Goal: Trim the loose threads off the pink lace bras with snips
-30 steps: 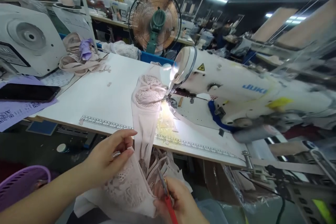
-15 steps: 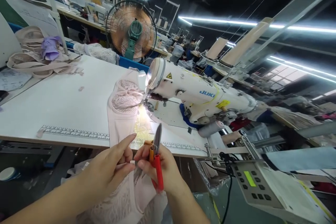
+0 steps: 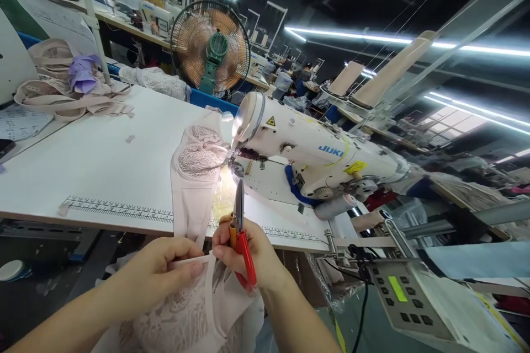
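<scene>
My left hand [image 3: 159, 270] pinches the pale edge of a pink lace bra [image 3: 178, 314] that hangs below the table's front edge. In my right hand [image 3: 259, 251] are scissors [image 3: 247, 259] with red and orange handles, blades pointing up. The thumb and fingertips of that hand also meet at the bra's strip, close to the left hand. Behind them, a second pink lace piece [image 3: 192, 193] lies on the table, its side under the needle area of the white sewing machine [image 3: 302, 140]. Fingers cover part of the held edge.
A ruler tape [image 3: 120, 209] runs along the front of the white table [image 3: 103, 160]. Pink straps [image 3: 53, 96] and a purple scrap [image 3: 84, 73] lie at the left. A large fan [image 3: 211, 47] stands behind. The control panel [image 3: 399, 292] is at the right.
My left hand has moved left and its raised index finger has curled down onto the bra's edge. My right hand and the scissors have shifted slightly left, and the strip between the hands is stretched longer.
</scene>
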`<action>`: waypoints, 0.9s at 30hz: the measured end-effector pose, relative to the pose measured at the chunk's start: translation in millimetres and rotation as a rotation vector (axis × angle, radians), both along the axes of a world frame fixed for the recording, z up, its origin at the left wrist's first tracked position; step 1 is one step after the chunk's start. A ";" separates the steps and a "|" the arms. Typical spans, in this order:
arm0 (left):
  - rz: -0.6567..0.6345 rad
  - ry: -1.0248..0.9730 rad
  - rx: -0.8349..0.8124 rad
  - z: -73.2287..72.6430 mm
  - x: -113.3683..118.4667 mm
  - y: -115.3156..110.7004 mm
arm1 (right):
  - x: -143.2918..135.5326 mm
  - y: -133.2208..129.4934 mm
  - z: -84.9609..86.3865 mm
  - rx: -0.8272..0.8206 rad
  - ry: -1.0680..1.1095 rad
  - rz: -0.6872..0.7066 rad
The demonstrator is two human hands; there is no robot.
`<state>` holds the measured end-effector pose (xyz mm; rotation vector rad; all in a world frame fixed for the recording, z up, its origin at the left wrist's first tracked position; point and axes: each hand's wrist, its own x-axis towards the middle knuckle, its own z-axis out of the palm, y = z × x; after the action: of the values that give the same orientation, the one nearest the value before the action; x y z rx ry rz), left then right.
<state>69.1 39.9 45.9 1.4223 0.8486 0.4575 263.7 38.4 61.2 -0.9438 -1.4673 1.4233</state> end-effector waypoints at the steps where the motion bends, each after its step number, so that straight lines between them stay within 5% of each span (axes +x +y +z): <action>1: -0.010 -0.026 -0.044 -0.5 0.1 0.9 | -1.7 1.1 -0.4 -0.013 0.023 0.013; 13: 0.195 0.076 -0.045 -2.0 10.3 4.9 | -6.4 10.3 -8.6 -0.112 -0.048 -0.040; 17: 0.176 0.095 -0.097 -2.4 7.5 11.0 | -5.4 13.0 -7.7 -0.132 -0.119 -0.027; 22: 0.061 -0.135 -0.262 -9.6 1.5 18.3 | -5.7 14.2 -3.5 -0.141 -0.067 0.028; 27: 0.171 -0.068 -0.202 -11.5 8.0 12.5 | -8.4 12.5 -6.9 -0.112 -0.022 0.025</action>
<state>77.2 52.4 34.5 1.1479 0.9380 0.5312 255.3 51.0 54.3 -1.0162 -1.4320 1.5303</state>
